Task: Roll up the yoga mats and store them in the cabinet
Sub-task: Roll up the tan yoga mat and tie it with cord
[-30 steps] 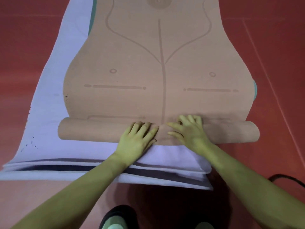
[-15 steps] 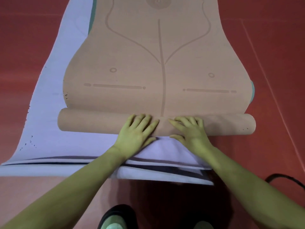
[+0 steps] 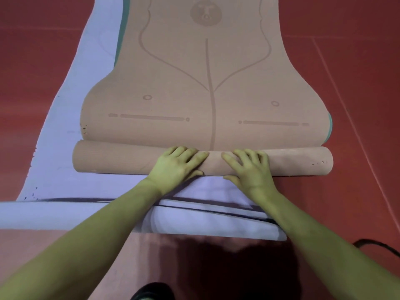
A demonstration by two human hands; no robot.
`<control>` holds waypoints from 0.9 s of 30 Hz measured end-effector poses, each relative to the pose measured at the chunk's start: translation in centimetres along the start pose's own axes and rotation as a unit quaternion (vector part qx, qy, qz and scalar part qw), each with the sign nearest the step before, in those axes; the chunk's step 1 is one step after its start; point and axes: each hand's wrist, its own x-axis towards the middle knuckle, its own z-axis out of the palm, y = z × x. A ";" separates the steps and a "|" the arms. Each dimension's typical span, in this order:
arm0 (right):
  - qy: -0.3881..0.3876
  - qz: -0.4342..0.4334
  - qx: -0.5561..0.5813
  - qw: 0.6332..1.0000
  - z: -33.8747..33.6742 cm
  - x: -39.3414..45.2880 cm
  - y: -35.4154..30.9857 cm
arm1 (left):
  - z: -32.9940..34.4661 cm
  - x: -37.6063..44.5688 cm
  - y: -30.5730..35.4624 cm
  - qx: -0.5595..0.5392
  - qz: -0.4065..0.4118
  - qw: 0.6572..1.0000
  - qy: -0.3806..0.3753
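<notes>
Straight, slightly spread fingers (image 3: 195,155) of the left hand (image 3: 176,168) and right hand (image 3: 251,169) press flat on the rolled end (image 3: 121,159) of the tan cork yoga mat (image 3: 184,87), which lies atop a pale lavender mat (image 3: 65,131) on the red floor (image 3: 357,83).

The tan mat (image 3: 207,83) is running off the top edge — its far end is going unseen. My forearms are covering part of the lilac mats (image 3: 65,148) — a dark shoe (image 3: 151,293) is being cropped below.
</notes>
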 end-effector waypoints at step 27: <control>-0.078 -0.028 0.085 0.993 -6.2 5.1 3.0 | -3.5 4.5 -0.9 0.119 0.007 0.993 0.017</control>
